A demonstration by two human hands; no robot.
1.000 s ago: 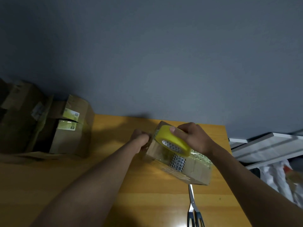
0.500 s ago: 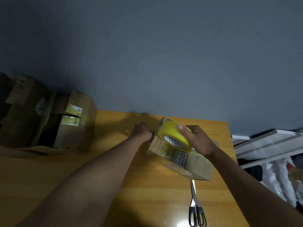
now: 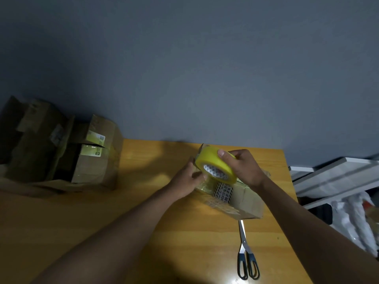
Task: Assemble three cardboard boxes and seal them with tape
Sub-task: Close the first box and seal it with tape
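The small brown cardboard box sits near the wooden table's far right edge. Her right hand grips the yellow tape roll above it; left hand presses flat. About 2 taped boxes wait left, so sealing seems nearly finished; steel scissors lie ready.

Both forearms outstretched, right hand curled in a grip, left hand flat.

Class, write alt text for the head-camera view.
Right hand grips a yellow tape roll over a cardboard box on a wooden table; left hand touches the box's end. Scissors lie nearby.
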